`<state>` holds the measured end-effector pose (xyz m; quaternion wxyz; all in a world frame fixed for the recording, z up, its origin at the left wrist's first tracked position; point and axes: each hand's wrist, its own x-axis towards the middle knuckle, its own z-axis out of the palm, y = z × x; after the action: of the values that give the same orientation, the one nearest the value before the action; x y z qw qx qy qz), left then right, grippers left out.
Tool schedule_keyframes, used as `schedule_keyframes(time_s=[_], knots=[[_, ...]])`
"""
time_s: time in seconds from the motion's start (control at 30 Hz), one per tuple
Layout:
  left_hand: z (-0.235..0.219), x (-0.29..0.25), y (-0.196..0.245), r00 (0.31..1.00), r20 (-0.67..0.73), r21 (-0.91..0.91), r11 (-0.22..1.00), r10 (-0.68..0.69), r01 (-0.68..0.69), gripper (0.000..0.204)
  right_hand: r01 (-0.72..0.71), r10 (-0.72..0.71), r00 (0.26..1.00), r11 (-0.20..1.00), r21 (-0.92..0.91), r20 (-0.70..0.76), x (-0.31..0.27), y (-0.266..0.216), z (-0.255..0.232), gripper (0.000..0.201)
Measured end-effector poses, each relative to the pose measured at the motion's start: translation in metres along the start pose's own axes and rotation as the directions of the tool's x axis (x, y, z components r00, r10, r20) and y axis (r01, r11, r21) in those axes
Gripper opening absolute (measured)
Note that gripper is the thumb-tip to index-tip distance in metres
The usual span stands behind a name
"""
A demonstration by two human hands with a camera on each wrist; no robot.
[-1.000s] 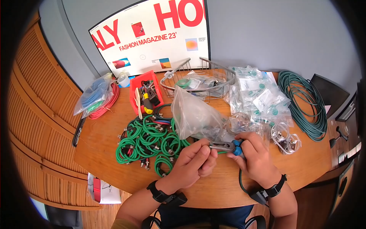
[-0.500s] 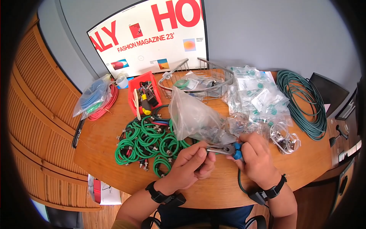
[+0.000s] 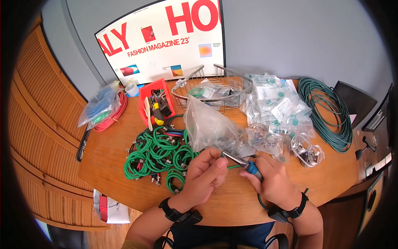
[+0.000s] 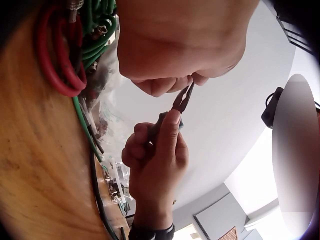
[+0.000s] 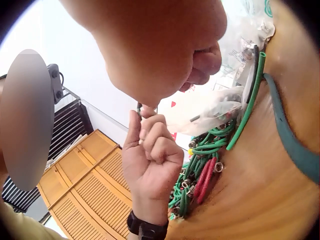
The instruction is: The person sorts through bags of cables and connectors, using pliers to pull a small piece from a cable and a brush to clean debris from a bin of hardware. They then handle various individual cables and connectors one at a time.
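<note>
1. Right hand point(image 3: 271, 179) grips a pair of blue-handled pliers point(image 3: 244, 163), fingers curled round the handles; the metal nose points up and left toward the left hand
2. Left hand point(image 3: 205, 176) is curled, thumb and forefinger pinching the end of a thin green cable point(image 3: 233, 167) just at the plier tips; the left wrist view shows the plier nose point(image 4: 183, 99) meeting those fingertips
3. Whether the plier nose is closed on the cable end cannot be told; the contact point is hidden by the fingers
4. The green cable runs from the pinch across the table edge and down beside the right wrist
5. Both hands work over the near edge of the round wooden table point(image 3: 116, 174), each wrist carrying a black strap
6. Just behind the hands stands a clear plastic bag point(image 3: 209, 126), puffed up, with small metal parts at its base
7. Left of the hands lies a heap of short green coiled leads point(image 3: 159, 155) with metal connectors, some red ones among them
8. Behind the heap sits a red bin point(image 3: 155, 101) holding tools; beside it a wire basket point(image 3: 215, 91) with bagged items
9. To the right lie many small clear packets point(image 3: 277, 106), and at the far right a large coil of green cable point(image 3: 327, 112)
10. At the far left a bag of blue cable point(image 3: 101, 103) rests on a red coil; a monitor point(image 3: 161, 39) stands at the back
</note>
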<state>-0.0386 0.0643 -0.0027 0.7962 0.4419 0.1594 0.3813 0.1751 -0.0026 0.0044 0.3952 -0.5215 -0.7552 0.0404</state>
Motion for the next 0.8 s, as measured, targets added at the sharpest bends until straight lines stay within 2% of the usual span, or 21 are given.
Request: schedule_keyframes(time_s=[0.03, 0.07, 0.1, 0.13, 0.2, 0.23, 0.27, 0.3, 0.33, 0.4, 0.43, 0.5, 0.53, 0.6, 0.63, 0.67, 0.7, 0.73, 0.8], knots=[[-0.001, 0.0, -0.001, 0.997, -0.034, 0.054, 0.997, 0.064, -0.062, 0.018, 0.002, -0.002, 1.0, 1.0, 0.0, 0.002, -0.001, -0.001, 0.001, 0.038], [-0.001, 0.0, -0.002, 0.99, -0.065, 0.11, 0.986, 0.129, -0.121, 0.015, -0.066, 0.064, 0.998, 0.993, 0.093, 0.026, -0.002, -0.003, 0.003, 0.037], [-0.001, 0.001, -0.002, 0.989, -0.066, 0.111, 0.986, 0.131, -0.123, 0.015, -0.135, 0.127, 0.99, 0.974, 0.184, 0.056, -0.003, -0.004, 0.004, 0.036], [-0.001, 0.001, -0.002, 0.988, -0.07, 0.095, 0.987, 0.137, -0.13, 0.014, -0.134, 0.126, 0.99, 0.974, 0.184, 0.056, -0.002, -0.005, 0.002, 0.036], [-0.003, 0.001, -0.002, 0.987, -0.078, 0.076, 0.988, 0.143, -0.137, 0.014, -0.313, 0.221, 0.929, 0.898, 0.31, 0.297, -0.001, -0.007, -0.004, 0.035], [-0.005, 0.001, -0.001, 0.99, -0.059, 0.061, 0.99, 0.132, -0.128, 0.015, -0.312, 0.22, 0.928, 0.898, 0.309, 0.299, 0.0, -0.01, -0.008, 0.035], [-0.006, 0.002, 0.0, 0.992, -0.04, 0.046, 0.992, 0.12, -0.119, 0.016, -0.527, 0.321, 0.836, 0.697, 0.487, 0.445, 0.002, -0.013, -0.012, 0.034], [-0.006, 0.002, 0.001, 0.992, -0.042, 0.045, 0.992, 0.121, -0.119, 0.016, -0.698, 0.358, 0.715, 0.414, 0.584, 0.6, 0.005, -0.014, -0.014, 0.034], [-0.006, 0.002, 0.001, 0.992, -0.015, 0.053, 0.991, 0.126, -0.125, 0.017, -0.699, 0.358, 0.714, 0.414, 0.583, 0.602, 0.006, -0.01, -0.017, 0.034], [-0.005, 0.002, 0.001, 0.991, 0.013, 0.059, 0.99, 0.131, -0.132, 0.018, -0.827, 0.137, 0.544, -0.075, 0.557, 0.828, 0.008, 0.002, -0.026, 0.035], [-0.005, 0.002, 0.0, 0.991, 0.028, 0.048, 0.99, 0.131, -0.132, 0.017, -0.827, 0.14, 0.545, -0.075, 0.557, 0.827, 0.008, 0.003, -0.027, 0.035], [-0.006, 0.003, 0.0, 0.99, 0.045, 0.036, 0.99, 0.132, -0.133, 0.017, -0.829, 0.099, 0.507, -0.216, 0.516, 0.856, 0.009, 0.003, -0.027, 0.034], [-0.006, 0.003, 0.0, 0.994, 0.025, 0.019, 0.994, 0.109, -0.11, 0.018, -0.829, 0.099, 0.507, -0.215, 0.516, 0.856, 0.008, 0.005, -0.024, 0.034], [-0.008, 0.003, -0.001, 0.996, 0.002, 0.003, 0.996, 0.094, -0.094, 0.018, -0.732, 0.179, 0.678, 0.247, 0.635, 0.713, 0.003, 0.011, -0.013, 0.031], [-0.01, 0.005, -0.001, 0.996, -0.026, 0.014, 0.996, 0.09, -0.09, 0.019, -0.732, 0.173, 0.678, 0.249, 0.634, 0.715, 0.003, 0.012, -0.007, 0.031], [-0.011, 0.005, -0.002, 0.995, -0.054, 0.024, 0.996, 0.083, -0.082, 0.019, -0.475, 0.204, 0.861, 0.649, 0.594, 0.466, 0.003, 0.011, 0.0, 0.029], [-0.012, 0.006, -0.003, 0.995, -0.056, 0.025, 0.996, 0.085, -0.083, 0.019, -0.161, 0.095, 0.976, 0.92, 0.356, 0.196, 0.003, 0.01, 0.003, 0.028], [-0.013, 0.007, -0.005, 0.993, -0.069, 0.04, 0.995, 0.092, -0.089, 0.018, -0.16, 0.093, 0.976, 0.92, 0.358, 0.196, 0.003, 0.009, 0.003, 0.028], [-0.012, 0.007, -0.006, 0.992, -0.079, 0.056, 0.994, 0.099, -0.095, 0.018, -0.077, 0.069, 0.996, 0.989, 0.123, 0.062, 0.003, 0.007, 0.002, 0.031]])
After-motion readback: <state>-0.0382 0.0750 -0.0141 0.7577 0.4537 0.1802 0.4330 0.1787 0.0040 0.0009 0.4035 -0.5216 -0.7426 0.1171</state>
